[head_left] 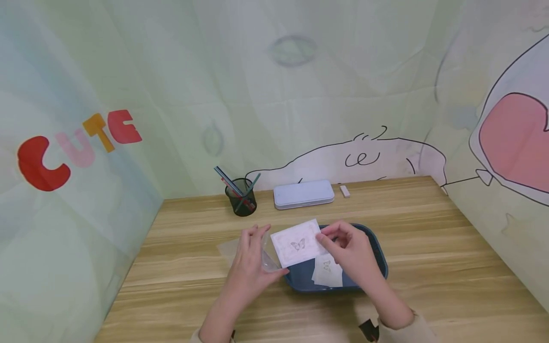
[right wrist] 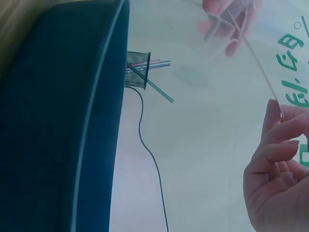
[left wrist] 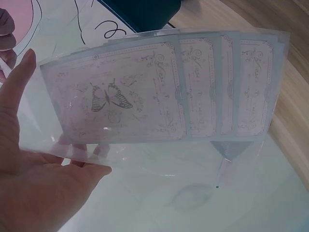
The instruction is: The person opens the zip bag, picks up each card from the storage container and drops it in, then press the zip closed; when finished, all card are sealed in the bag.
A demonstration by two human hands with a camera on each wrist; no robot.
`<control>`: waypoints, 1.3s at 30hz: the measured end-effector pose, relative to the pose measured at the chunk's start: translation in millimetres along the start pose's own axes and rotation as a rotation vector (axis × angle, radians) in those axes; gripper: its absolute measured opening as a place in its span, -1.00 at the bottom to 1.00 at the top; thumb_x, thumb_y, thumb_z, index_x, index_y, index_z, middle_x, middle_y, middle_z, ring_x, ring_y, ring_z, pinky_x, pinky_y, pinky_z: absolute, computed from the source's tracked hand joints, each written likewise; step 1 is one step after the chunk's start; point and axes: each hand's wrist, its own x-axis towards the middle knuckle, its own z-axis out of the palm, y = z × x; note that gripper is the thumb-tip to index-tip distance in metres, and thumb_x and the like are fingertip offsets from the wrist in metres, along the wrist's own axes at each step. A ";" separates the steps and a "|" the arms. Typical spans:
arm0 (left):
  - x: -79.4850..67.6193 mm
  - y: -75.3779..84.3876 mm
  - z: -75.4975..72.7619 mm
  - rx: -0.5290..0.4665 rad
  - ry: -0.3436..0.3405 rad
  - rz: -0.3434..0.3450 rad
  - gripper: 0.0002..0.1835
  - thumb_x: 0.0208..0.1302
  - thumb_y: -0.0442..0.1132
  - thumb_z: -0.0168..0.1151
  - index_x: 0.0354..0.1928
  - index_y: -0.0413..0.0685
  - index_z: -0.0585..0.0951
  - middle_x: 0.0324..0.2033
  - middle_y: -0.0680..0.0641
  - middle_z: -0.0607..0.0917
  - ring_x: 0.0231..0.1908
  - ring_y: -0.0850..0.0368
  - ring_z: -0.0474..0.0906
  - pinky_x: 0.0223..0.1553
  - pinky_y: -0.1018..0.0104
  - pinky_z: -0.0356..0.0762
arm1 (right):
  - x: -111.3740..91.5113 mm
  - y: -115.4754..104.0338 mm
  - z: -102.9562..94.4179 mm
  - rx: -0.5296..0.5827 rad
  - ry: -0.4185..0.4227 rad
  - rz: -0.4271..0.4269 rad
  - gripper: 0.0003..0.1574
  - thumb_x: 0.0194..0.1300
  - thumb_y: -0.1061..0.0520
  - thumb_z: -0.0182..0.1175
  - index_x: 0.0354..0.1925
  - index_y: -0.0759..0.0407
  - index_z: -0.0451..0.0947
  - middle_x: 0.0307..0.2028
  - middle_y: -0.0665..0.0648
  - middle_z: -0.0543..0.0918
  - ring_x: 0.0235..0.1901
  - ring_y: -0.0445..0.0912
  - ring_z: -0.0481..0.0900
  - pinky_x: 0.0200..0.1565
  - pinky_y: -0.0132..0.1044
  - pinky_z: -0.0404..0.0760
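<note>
Wood-grain worktop (head_left: 184, 233) fills the lower part of my head view, a dark blue tray (head_left: 300, 276) upon it. I see the left hand (head_left: 249, 267) gripping a clear plastic bag (head_left: 269, 259), fingers curved, thumb spread well apart from them. The right hand (head_left: 353, 247), fingers closed to a pinch, has the white butterfly card (head_left: 296, 252) by its right edge, tilted above the tray's left end. Beneath, smaller-looking printed papers (head_left: 330, 278) lie in the tray.

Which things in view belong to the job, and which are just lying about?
Likely in the job:
butterfly card, in hand
clear plastic bag, in hand
blue tray
paper slips in it

Lying about:
mesh pen cup
pale case
small white block
</note>
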 end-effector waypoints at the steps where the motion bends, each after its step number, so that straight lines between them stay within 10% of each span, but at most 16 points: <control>1: 0.1 0.0 0.1 -0.001 0.001 0.003 0.13 -0.37 -0.01 0.68 0.33 -0.17 0.29 0.05 -0.13 0.30 0.07 0.02 0.30 0.19 0.16 0.35 | -0.2 0.5 1.5 -0.003 -0.003 -0.006 -0.82 0.19 -0.02 0.37 -0.31 0.01 0.61 -0.53 0.04 0.61 -0.73 -0.07 0.36 -0.72 -0.34 0.36; 39: -1.2 -0.6 8.6 -0.028 0.022 0.084 0.06 -0.34 -0.04 0.68 0.29 -0.14 0.32 0.04 -0.14 0.32 0.12 -0.06 0.34 0.06 0.12 0.48 | -2.3 10.9 59.6 -0.059 -0.155 -0.154 -0.91 0.21 0.04 0.35 -0.33 -0.13 0.60 -0.53 -0.19 0.62 -0.75 -0.20 0.33 -0.74 -0.37 0.32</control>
